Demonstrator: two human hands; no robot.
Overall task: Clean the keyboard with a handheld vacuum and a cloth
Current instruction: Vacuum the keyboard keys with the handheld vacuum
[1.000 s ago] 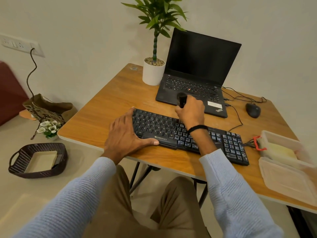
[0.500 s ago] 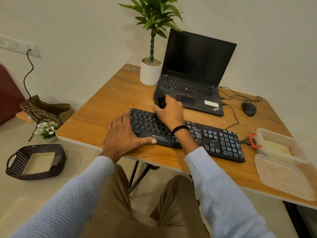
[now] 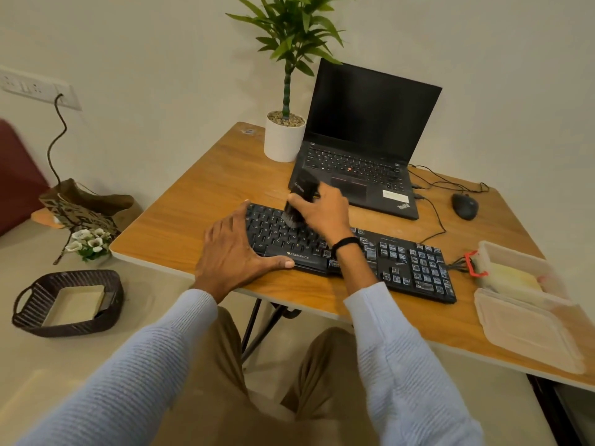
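Observation:
A black keyboard (image 3: 409, 263) lies across the near part of the wooden table (image 3: 193, 201). My right hand (image 3: 322, 210) grips a small black handheld vacuum (image 3: 301, 196), tilted, with its brush end down on the keys at the keyboard's upper left. My left hand (image 3: 235, 252) rests flat on the keyboard's left end, fingers straight, thumb along the front edge. No cloth can be made out for certain; something pale yellow (image 3: 512, 278) lies in the clear container at the right.
An open black laptop (image 3: 370, 140) and a potted plant (image 3: 285, 136) stand behind the keyboard. A mouse (image 3: 464, 206) with cables sits at the right. A clear plastic container (image 3: 524, 272) and its lid (image 3: 528, 333) occupy the right edge. A dark basket (image 3: 67, 304) is on the floor.
My right hand has carried the vacuum leftward along the keyboard, from near its middle to its upper left keys. My left hand has stayed on the keyboard's left end.

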